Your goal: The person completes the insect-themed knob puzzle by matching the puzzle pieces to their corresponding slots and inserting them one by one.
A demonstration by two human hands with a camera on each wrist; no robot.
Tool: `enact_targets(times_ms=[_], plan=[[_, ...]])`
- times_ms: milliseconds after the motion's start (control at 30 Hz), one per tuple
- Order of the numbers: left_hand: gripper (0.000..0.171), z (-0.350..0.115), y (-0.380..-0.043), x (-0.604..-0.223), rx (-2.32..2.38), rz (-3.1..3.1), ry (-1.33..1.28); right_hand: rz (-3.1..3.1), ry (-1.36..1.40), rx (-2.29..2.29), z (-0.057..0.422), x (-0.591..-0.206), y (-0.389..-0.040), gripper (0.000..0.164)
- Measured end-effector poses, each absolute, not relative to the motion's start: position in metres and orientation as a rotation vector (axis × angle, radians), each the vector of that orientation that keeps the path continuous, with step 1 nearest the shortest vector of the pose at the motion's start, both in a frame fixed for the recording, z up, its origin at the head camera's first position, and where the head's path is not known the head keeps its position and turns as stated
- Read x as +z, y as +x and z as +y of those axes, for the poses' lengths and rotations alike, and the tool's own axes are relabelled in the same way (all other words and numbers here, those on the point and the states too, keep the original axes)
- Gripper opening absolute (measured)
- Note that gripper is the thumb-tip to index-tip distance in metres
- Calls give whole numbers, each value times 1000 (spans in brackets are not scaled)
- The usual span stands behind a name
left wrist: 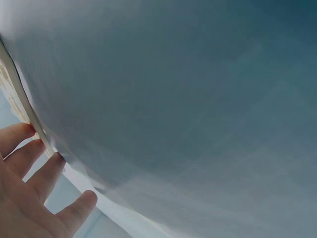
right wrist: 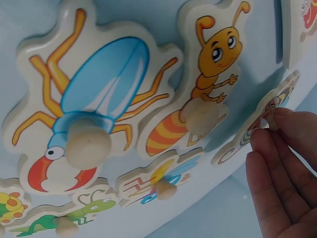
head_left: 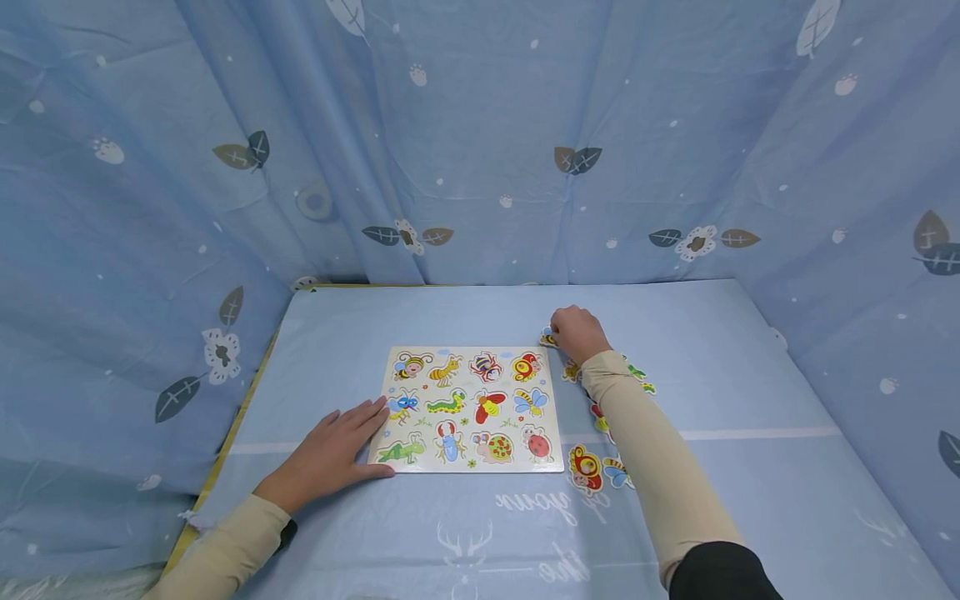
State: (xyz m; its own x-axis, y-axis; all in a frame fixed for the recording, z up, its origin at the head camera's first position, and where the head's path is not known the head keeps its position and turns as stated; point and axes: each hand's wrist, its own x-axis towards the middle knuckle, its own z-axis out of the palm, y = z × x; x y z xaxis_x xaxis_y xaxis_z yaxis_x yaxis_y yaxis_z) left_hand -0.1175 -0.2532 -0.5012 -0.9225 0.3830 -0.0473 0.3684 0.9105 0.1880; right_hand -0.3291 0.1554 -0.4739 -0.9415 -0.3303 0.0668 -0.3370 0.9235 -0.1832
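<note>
My right hand is beyond the top right corner of a cream puzzle board printed with insects. Its thumb and fingers pinch the peg of a bee puzzle piece, which stands tilted in the right wrist view; the fingers cover part of it. At the board's left edge rests my left hand, fingers spread and fingertips on the border. Nearest the right hand lie an ant piece and a blue beetle piece, each with a round wooden peg.
Right of the board lie a red-and-yellow bug piece and a blue-winged piece, partly under the right forearm. A green grasshopper piece and a long-legged insect piece are close by. Blue patterned curtains surround the table.
</note>
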Motion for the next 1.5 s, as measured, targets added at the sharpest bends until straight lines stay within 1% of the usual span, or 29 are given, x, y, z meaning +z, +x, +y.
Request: enact_targets(times_ms=[133, 367, 667, 833, 1100, 1500], plan=[[99, -253, -117, -501, 266, 2991, 595, -3044, 557, 296, 153, -473, -329, 28], [100, -253, -117, -503, 277, 2983, 580, -3085, 562, 250, 144, -469, -329, 21], [100, -253, -117, -502, 280, 2983, 575, -3054, 622, 268, 136, -471, -330, 26], [100, -253, -117, -501, 291, 2983, 579, -3057, 628, 250, 129, -468, -328, 22], [100, -253, -117, -502, 289, 2987, 593, -3067, 633, 228, 120, -464, -324, 12], [101, -253, -117, -502, 288, 2983, 585, -3077, 663, 235, 106, -463, -324, 15]])
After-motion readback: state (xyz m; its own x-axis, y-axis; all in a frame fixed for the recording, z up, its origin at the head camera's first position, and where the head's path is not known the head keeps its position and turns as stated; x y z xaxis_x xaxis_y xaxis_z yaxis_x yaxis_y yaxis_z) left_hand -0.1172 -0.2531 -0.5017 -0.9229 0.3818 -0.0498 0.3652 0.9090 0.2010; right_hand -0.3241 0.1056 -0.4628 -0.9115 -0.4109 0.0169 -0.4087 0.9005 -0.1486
